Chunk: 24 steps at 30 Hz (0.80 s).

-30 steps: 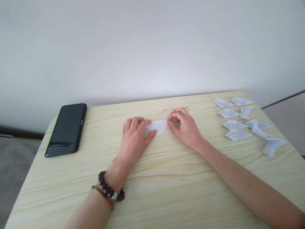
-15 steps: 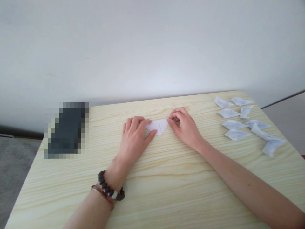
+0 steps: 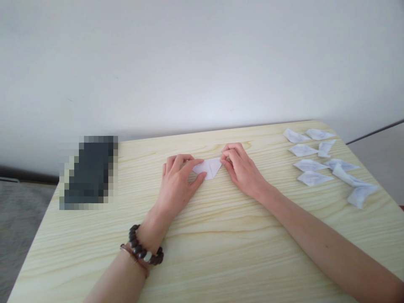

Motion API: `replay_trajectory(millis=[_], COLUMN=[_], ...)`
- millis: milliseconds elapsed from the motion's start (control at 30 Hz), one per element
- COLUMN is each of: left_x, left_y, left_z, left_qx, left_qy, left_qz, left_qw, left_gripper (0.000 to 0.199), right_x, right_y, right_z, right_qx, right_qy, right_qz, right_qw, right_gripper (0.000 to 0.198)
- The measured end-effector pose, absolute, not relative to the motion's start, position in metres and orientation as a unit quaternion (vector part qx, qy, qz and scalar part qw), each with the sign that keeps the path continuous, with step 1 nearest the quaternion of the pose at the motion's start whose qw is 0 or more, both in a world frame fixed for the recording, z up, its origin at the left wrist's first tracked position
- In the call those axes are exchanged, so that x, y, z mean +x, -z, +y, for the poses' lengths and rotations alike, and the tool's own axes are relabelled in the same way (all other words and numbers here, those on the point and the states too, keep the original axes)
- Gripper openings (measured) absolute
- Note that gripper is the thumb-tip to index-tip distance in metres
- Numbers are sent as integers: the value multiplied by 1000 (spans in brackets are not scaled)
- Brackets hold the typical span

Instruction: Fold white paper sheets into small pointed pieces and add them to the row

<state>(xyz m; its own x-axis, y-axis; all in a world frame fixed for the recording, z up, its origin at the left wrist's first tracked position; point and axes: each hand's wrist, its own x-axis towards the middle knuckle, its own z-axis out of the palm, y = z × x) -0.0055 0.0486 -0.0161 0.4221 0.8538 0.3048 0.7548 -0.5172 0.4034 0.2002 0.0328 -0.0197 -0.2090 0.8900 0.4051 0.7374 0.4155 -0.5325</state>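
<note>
A small piece of folded white paper [image 3: 209, 167] lies at the middle of the table, with slanted edges and a crease line on its right part. My left hand [image 3: 179, 179] grips its left end between thumb and fingers, covering that end. At the paper's right tip, my right hand [image 3: 241, 170] pinches with thumb and forefinger, the other fingers curled in. A dark bead bracelet [image 3: 139, 248] and a thin coppery bangle sit on my left wrist.
Several folded white paper pieces [image 3: 311, 165] lie in loose rows on the right of the wood-grain table [image 3: 202, 252]. A blurred-out dark object [image 3: 90, 172] rests at the left. A white wall [image 3: 202, 63] rises behind the table's back edge.
My right hand has shifted slightly left, its fingers a little more closed at the paper's tip. The left hand's fingers have slid slightly to the right. The paper stays in nearly the same spot.
</note>
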Motion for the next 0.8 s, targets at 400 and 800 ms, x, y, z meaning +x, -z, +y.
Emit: replay_trajectory(millis=[400,800], left_x=[-6,-6], left_y=[14,14], left_z=[48,48], left_qx=[844,846], left_qy=[-225,-252], left_qz=[478,455], left_qw=[95,119], left_gripper=[35,26], right_x=[204,202], right_y=[22,20], right_z=[35,33], right_qx=[-495,-495], right_qy=[-154,-147], right_qz=[-766,-776], right_qw=[379,362], right_gripper=[8,8])
